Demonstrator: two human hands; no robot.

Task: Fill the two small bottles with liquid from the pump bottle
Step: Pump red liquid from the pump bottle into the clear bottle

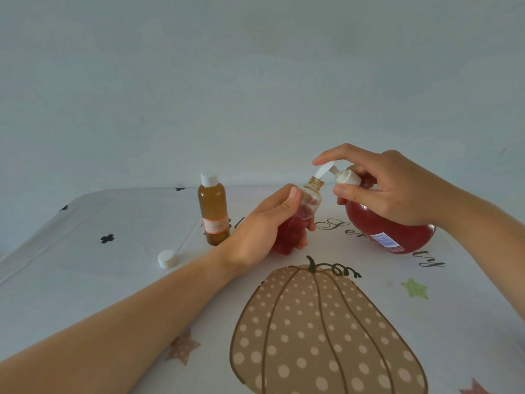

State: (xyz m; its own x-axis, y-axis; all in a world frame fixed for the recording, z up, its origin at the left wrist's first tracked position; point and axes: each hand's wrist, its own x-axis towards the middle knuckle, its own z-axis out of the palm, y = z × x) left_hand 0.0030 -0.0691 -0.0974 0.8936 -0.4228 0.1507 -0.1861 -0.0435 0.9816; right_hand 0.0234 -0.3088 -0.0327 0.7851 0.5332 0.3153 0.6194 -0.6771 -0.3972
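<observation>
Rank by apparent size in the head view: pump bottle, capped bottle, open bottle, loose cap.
1. pump bottle
2. capped bottle and open bottle: similar, unranked, since the left hand covers the open one
3. loose cap

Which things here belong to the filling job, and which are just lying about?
Job: pump bottle in the right hand; open small bottle in the left hand; capped small bottle; loose white cap.
Lying about: only the pumpkin-print tablecloth.

Tilted pump bottle [368, 223], uncapped bottle [312, 198], capped bottle [213, 209]
</observation>
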